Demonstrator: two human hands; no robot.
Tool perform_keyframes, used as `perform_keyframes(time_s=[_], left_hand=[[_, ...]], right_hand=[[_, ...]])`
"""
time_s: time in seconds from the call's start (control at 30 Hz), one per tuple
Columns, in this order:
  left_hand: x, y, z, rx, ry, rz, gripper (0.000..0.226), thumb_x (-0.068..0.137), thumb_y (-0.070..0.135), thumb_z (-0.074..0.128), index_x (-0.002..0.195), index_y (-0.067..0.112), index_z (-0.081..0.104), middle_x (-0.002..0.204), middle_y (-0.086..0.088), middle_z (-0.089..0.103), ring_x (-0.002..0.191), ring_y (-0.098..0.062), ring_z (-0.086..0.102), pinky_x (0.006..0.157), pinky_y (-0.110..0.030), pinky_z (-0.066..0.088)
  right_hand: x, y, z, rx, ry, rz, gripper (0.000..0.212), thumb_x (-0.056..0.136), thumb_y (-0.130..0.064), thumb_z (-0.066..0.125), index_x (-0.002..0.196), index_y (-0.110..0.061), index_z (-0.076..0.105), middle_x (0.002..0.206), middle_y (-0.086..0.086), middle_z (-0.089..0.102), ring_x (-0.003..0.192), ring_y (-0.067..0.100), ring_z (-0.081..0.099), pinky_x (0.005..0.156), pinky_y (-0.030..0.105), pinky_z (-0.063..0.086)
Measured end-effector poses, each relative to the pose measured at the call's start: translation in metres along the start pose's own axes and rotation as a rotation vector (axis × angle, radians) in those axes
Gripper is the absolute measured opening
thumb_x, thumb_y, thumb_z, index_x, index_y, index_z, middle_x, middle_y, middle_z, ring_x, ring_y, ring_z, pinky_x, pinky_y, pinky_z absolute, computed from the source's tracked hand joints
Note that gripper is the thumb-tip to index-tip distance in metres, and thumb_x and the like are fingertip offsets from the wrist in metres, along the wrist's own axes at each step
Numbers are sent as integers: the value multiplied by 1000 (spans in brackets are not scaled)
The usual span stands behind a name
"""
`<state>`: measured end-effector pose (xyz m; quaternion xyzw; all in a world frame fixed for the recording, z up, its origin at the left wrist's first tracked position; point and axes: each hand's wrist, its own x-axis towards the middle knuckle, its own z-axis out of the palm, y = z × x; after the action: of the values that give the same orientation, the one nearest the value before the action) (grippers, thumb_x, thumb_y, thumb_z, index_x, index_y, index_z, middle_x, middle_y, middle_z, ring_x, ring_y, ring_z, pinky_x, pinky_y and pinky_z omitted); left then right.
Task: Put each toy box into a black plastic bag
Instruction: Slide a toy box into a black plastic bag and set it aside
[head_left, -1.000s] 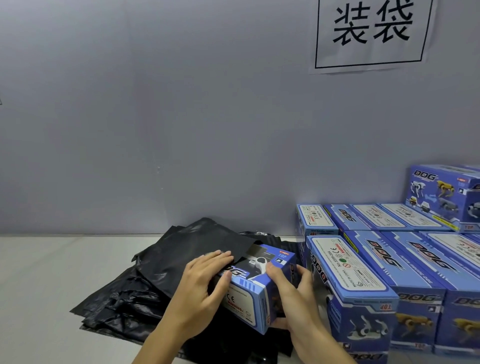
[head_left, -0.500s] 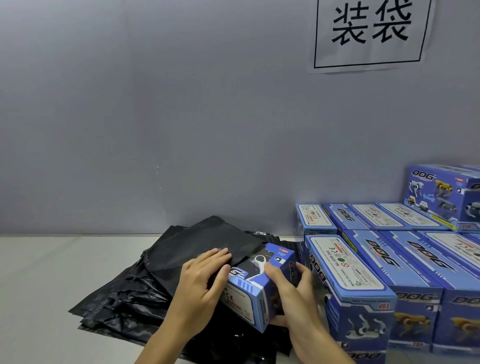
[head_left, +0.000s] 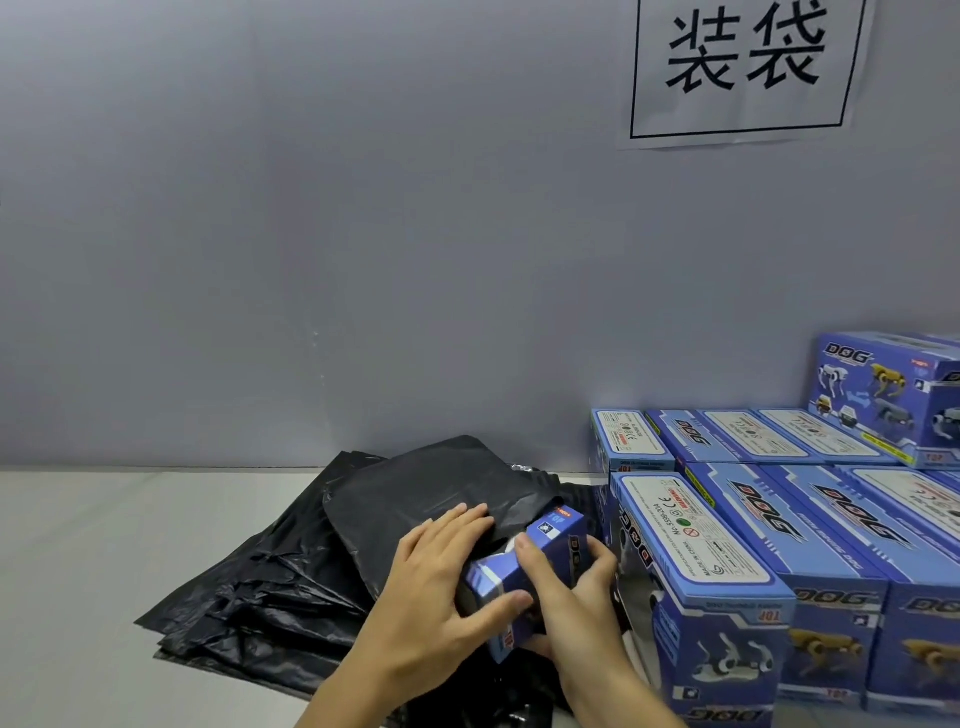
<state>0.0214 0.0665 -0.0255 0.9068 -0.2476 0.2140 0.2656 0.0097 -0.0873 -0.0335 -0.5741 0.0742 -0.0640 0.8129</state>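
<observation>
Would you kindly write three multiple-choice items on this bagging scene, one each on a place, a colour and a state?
1. Where does the stack of toy boxes stand?
A. Right of the bags
B. Left of the bags
C. On top of the bags

2. What colour are the bags?
A. White
B. Black
C. Blue

3. How far is the held box into the top bag?
A. Fully inside
B. Partly inside
C. Not touching it

Answers:
1 A: the boxes fill the table's right side, against the wall.
2 B: the whole pile is black plastic.
3 B: the far end is under the bag's edge while the near end shows between the left hand and right hand, both gripping it.
</observation>
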Motion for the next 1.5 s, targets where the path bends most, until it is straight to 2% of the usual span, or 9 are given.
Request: perform_keyframes(time_s=[0.17, 0.27, 0.37, 0.5, 0.63, 0.77, 1.03, 1.23, 1.5], left_hand=[[-2, -5, 0, 89, -3, 33, 71, 93, 63, 49, 153, 32, 27, 152, 31, 12, 129, 31, -10, 116, -11, -2], [-1, -9, -5, 63, 63, 40, 61, 95, 54, 55, 148, 30, 40, 149, 28, 27, 133, 24, 8, 114, -8, 5], [0, -13, -8, 85, 161, 38, 48, 93, 38, 67, 138, 24, 57, 141, 21, 48, 133, 7, 36, 111, -11, 19], [-1, -17, -11, 100, 213, -5, 35, 82, 10, 77, 116, 19, 70, 118, 12, 68, 116, -10, 60, 102, -19, 39], [0, -17, -12, 151, 230, 37, 40, 78, 22, 80, 115, 22, 64, 118, 14, 61, 115, -8, 55, 98, -32, 48], [1, -16, -1, 232, 170, -55, 75, 84, 52, 71, 148, 25, 42, 154, 14, 36, 147, -7, 26, 116, -23, 18], [0, -22, 6, 222, 205, -119, 60, 89, 43, 68, 144, 24, 50, 150, 11, 46, 144, -8, 33, 112, -26, 30], [1, -24, 0, 274, 223, -150, 52, 80, 31, 81, 127, 17, 65, 131, 3, 64, 128, -18, 55, 100, -37, 48], [-1, -28, -9, 380, 358, -251, 42, 65, 22, 92, 101, 16, 70, 100, 2, 72, 96, -25, 67, 74, -40, 52]], right_hand=[[3, 1, -1, -2, -60, 54, 47, 88, -37, 73, 117, -36, 37, 111, 3, 67, 88, 21, 73, 59, 34, 59], [5, -6, -6, -157, -86, 19, 22, 98, -40, 59, 113, -37, 42, 109, -3, 65, 86, 15, 72, 60, 32, 57], [12, -6, -14, -419, -48, -112, 13, 100, -36, 55, 112, -35, 51, 115, -3, 59, 99, 11, 64, 85, 39, 57], [10, -2, -18, -733, -91, -254, 25, 97, -32, 59, 117, -39, 47, 119, -12, 52, 103, -2, 50, 76, 8, 39], [8, 1, -20, -958, -30, -404, 27, 94, -29, 58, 110, -41, 40, 113, -16, 40, 97, -1, 43, 78, 16, 36], [9, 0, -25, -1143, -20, -540, 6, 91, -29, 52, 93, -34, 57, 105, -19, 43, 101, 3, 41, 89, 23, 41], [3, 13, -14, -1353, -487, -731, 46, 85, -47, 36, 117, -30, 65, 117, -17, 62, 116, -2, 45, 97, 30, 35], [0, 15, -12, -1453, -523, -644, 37, 88, -52, 36, 97, -27, 62, 99, -12, 63, 103, 9, 50, 90, 37, 35], [-3, 13, -9, -1424, -507, -682, 52, 88, -61, 36, 104, -23, 68, 95, -7, 70, 97, 13, 56, 88, 31, 37]])
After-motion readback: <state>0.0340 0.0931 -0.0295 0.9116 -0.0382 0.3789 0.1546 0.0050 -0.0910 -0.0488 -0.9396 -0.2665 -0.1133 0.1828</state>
